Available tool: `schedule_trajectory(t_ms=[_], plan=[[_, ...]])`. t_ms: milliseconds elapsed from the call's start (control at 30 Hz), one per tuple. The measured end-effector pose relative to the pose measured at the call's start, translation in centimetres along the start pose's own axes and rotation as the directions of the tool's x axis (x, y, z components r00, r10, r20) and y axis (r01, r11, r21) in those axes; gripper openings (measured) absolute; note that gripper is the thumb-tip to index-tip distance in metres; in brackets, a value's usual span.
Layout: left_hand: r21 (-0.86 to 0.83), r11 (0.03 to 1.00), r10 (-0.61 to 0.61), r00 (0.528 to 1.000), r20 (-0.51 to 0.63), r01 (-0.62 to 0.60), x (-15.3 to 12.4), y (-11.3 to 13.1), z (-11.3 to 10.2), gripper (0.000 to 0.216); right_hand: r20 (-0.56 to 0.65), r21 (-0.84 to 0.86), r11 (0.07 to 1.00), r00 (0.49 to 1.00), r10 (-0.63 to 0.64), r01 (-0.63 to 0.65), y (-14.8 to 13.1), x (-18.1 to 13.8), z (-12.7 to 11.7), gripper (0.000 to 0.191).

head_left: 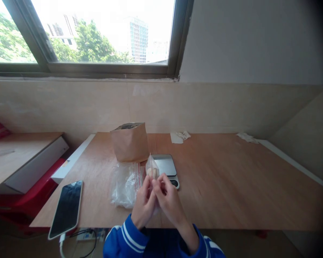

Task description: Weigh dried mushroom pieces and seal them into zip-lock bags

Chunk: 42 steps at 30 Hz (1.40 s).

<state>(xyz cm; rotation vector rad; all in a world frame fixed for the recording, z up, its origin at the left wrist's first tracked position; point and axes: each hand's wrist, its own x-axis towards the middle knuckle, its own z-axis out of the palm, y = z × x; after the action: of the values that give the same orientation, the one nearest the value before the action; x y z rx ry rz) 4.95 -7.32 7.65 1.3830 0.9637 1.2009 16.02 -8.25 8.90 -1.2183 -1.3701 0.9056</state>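
Both my hands meet over the near part of the table, pinching one small clear plastic bag [151, 165] with pale contents that I cannot make out. My left hand [144, 204] grips its left side, and my right hand [169, 200] holds the right side with fingertips close together. Just behind them lies a kitchen scale [165, 165] with a silver plate and a dark display, partly covered by the bag and fingers. To the left is a pile of clear zip bags [124, 184] with red seal lines. Beyond that pile stands an open brown paper bag [131, 145].
A phone [67, 208] with a white cable lies at the table's left front edge. White crumpled tissue [183, 135] and more tissue [247, 138] rest along the back of the wooden table [231, 186]. Left of it are a red chair [34, 199] and another table [24, 150].
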Motion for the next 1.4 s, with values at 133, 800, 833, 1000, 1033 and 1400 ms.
schedule_trajectory(t_ms=[133, 800, 833, 1000, 1033, 1400], plan=[[-0.14, 0.988, -0.069, 0.998, 0.009, 0.069, 0.3, 0.4, 0.2, 0.036, 0.116, 0.051, 0.999, 0.993, 0.004, -0.01, 0.5, 0.7, -0.2, 0.027], [0.015, 0.997, -0.07, 0.987, -0.141, 0.073, 2.1, 2.1, -4.4, 0.042, -0.14, 0.093, 0.985, 0.982, -0.128, 0.142, 1.0, 4.0, -5.1, 0.029], [-0.063, 0.995, -0.082, 0.984, -0.158, 0.072, 2.3, 1.9, -4.3, 0.043, -0.109, 0.161, 0.974, 0.984, -0.143, 0.16, 0.6, 4.0, -4.8, 0.03], [-0.476, 0.877, -0.196, 0.955, -0.221, 0.07, 2.7, -0.5, -1.4, 0.045, -0.116, 0.271, 0.948, 0.984, -0.138, 0.165, -0.8, 3.9, -2.2, 0.031], [-0.554, 0.822, -0.237, 0.964, -0.122, 0.132, 2.7, -0.8, -0.7, 0.045, -0.128, 0.244, 0.958, 0.984, -0.123, 0.152, -0.8, 3.9, -1.9, 0.031], [-0.639, 0.743, -0.389, 0.905, -0.175, 0.196, 4.3, -3.2, -1.0, 0.057, -0.116, -0.193, 0.948, 0.953, -0.28, 0.255, -1.6, 4.4, -2.2, 0.021]])
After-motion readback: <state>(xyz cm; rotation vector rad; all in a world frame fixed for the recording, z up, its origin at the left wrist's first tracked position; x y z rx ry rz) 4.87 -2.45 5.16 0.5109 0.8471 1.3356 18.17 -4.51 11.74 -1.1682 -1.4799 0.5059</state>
